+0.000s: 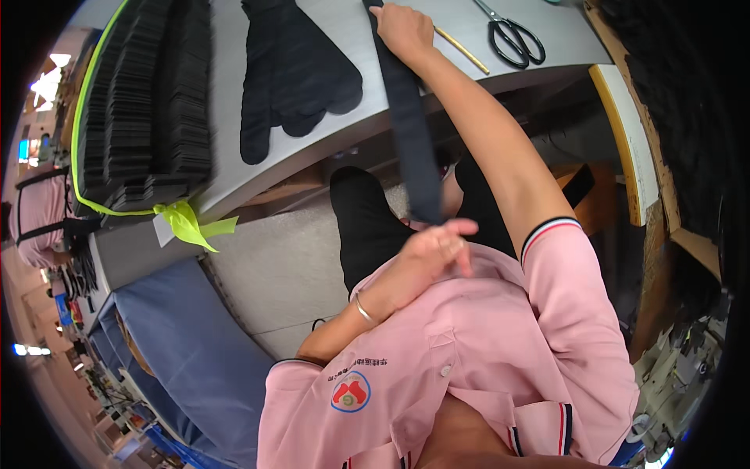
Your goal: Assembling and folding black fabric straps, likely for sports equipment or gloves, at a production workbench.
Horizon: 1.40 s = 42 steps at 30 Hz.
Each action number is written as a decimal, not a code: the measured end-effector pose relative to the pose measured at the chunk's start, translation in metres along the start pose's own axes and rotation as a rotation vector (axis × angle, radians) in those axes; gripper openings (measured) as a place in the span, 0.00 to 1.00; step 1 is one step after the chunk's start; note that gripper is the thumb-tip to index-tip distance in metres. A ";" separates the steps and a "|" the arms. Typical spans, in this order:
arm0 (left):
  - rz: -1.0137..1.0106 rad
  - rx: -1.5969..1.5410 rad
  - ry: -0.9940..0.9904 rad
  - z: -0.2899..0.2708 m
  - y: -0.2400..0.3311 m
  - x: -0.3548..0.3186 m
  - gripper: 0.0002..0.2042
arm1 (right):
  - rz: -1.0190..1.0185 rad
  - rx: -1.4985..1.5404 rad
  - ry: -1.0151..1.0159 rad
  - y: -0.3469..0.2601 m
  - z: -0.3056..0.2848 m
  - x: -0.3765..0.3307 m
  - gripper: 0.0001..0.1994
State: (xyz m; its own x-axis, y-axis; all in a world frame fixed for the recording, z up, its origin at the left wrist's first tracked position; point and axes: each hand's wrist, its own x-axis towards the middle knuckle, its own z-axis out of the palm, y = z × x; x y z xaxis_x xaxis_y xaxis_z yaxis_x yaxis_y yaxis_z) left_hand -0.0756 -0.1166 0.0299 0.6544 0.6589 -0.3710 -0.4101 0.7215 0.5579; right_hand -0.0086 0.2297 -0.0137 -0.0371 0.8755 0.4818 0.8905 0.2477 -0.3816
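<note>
A long black fabric strip runs from the table top down over its front edge toward my lap. My right hand is closed at the strip's upper part, on the table. In front of my chest, my left hand has its fingers apart, just below the strip's lower end; it seems to hold nothing. Left of the strip lie flat black fabric pieces with rounded ends, overlapping each other. A gold-coloured pen-like stick and black-handled scissors lie to the right of my right hand.
Stacked black pieces stand at the left, bound by a bright yellow-green band tied in a knot. A blue cloth-covered thing is at lower left. A board with a yellow edge and dark material border the right side.
</note>
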 end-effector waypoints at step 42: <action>0.287 0.075 0.443 -0.035 0.025 0.046 0.10 | -0.337 0.071 -0.141 -0.026 -0.053 -0.102 0.31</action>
State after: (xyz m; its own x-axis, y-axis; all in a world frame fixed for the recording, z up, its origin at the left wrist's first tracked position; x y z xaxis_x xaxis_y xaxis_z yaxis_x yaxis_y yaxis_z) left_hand -0.0783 -0.0607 0.0006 0.1850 0.8661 -0.4643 -0.4762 0.4923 0.7286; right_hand -0.0038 0.1119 -0.0111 -0.3892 0.7872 0.4783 0.7843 0.5555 -0.2761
